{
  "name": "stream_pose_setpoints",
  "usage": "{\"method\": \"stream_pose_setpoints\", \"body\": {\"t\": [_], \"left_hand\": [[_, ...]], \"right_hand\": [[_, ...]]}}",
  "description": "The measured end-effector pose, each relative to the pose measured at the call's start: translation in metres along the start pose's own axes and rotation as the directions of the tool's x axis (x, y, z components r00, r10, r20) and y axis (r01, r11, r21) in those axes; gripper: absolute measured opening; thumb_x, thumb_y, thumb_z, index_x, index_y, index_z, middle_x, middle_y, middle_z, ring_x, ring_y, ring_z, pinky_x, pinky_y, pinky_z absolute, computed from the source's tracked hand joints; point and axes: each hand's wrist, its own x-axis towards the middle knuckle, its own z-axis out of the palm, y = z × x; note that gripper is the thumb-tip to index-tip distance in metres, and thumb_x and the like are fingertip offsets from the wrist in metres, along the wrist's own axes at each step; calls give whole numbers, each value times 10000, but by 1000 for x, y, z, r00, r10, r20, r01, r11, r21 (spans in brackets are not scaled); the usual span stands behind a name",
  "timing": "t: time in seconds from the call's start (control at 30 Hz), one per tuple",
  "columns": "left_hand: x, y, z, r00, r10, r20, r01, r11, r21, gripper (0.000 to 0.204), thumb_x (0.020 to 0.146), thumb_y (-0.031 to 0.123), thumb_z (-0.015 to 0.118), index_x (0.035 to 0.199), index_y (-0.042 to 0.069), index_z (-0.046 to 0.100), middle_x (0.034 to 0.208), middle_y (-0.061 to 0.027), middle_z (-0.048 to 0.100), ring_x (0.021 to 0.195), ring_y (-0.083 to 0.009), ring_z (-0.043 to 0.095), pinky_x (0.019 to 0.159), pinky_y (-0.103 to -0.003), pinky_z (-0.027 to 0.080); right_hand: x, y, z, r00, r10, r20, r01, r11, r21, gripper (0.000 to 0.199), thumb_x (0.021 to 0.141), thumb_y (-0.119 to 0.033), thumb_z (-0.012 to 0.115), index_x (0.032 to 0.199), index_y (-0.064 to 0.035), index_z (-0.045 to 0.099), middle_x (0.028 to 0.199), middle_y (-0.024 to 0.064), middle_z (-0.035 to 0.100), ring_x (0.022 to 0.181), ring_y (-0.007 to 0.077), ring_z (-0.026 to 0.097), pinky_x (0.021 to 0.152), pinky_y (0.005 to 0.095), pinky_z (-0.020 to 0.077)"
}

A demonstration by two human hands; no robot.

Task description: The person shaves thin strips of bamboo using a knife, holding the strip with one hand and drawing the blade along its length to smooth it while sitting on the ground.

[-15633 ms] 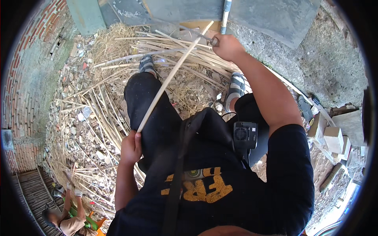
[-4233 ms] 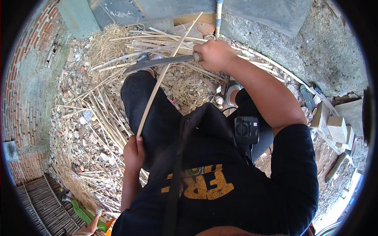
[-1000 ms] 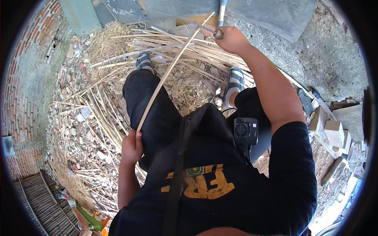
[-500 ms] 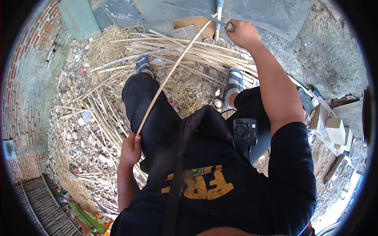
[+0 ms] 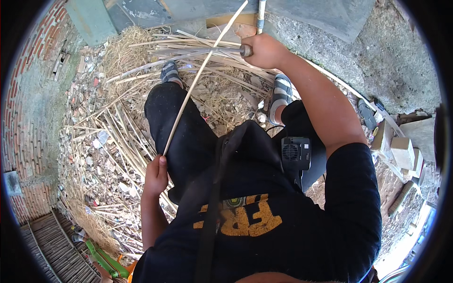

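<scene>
A long, pale bamboo strip (image 5: 188, 95) slants from my left thigh up past my feet. Its lower end is pinched in my left hand (image 5: 156, 175), thumb laid along it. My right hand (image 5: 267, 51) is closed round the dark handle of a long-bladed knife (image 5: 230, 49). The blade points left and meets or crosses the strip's upper part; whether it touches or cuts in cannot be made out. Beneath the blade, more cut strips (image 5: 236, 68) lie heaped on the ground between and beyond my sandalled feet.
Pale shavings (image 5: 130, 47) and more strips (image 5: 125, 137) cover rubble to the left. A painted pole (image 5: 261, 16) and grey panels (image 5: 165, 12) stand ahead. Blocks (image 5: 401, 153) and a brush (image 5: 401, 198) lie at right. Someone in green (image 5: 106, 262) is at lower left.
My right hand has brought the knife down and left, from above the strip's tip to across its upper part. The strip has tilted slightly, its far end now reaching higher in the picture.
</scene>
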Motion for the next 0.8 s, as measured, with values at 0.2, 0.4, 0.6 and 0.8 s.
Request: {"method": "stream_pose_setpoints", "body": {"t": [0.2,0.4,0.6,0.8], "left_hand": [[-1,8,-4,1000,-12,-17,14,997,75,488,1076,371,388,783,-2,503,580,-162,502,542,-331,527,544,-425,393],[0,5,13,991,41,-129,-14,978,208,405,1063,301,420,800,2,493,615,-254,523,610,-495,530,553,-513,384],[-4,11,12,990,35,-134,-9,981,192,391,1060,293,429,799,8,492,619,-256,534,611,-495,540,549,-527,384],[2,4,16,984,76,-163,-39,975,220,398,1058,299,430,805,1,505,624,-269,539,620,-507,546,558,-542,391]], "right_hand": [[0,-17,19,999,-48,11,47,998,33,239,778,-215,682,981,-90,677,828,158,701,815,363,688,754,476,554],[2,-16,21,995,-10,103,3,998,63,215,756,-201,659,943,-100,682,859,151,707,875,343,692,796,485,548],[-5,-41,9,993,8,116,-1,998,-65,273,795,-211,642,1053,-132,681,938,152,712,918,342,699,821,473,564],[9,-8,17,989,59,-138,-48,995,84,270,768,-183,665,1018,-87,691,850,181,711,802,386,688,764,477,563]]}}
